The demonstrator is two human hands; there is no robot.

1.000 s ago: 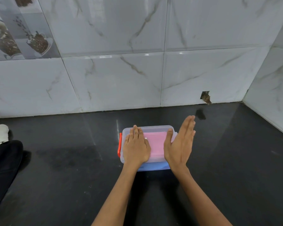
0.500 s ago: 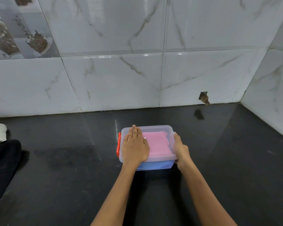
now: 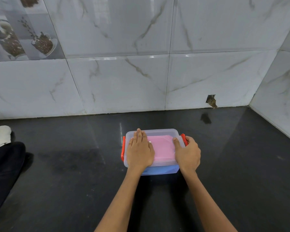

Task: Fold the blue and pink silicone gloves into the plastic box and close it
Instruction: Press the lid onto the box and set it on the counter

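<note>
A clear plastic box (image 3: pixel 159 132) sits on the black counter with its translucent lid on top. Through the lid shows the pink glove (image 3: pixel 161 149); the blue glove (image 3: pixel 161 169) shows through the front wall beneath it. My left hand (image 3: pixel 140 152) lies flat, fingers together, on the left half of the lid. My right hand (image 3: pixel 188 154) wraps the box's right end, thumb on the lid and fingers curled over the red right latch (image 3: pixel 183 136). The red left latch (image 3: pixel 123 150) hangs down at the box's left side.
The black counter (image 3: pixel 74 181) ends at a marble-tiled wall behind and another wall at the right. A small hole (image 3: pixel 211 101) breaks the back wall tile. At the far left lie a dark cloth (image 3: pixel 5 166) and a white object (image 3: pixel 0 135).
My right hand came down from the air beside the box onto its right end and now grips the red latch there. My left hand stayed flat on the lid.
</note>
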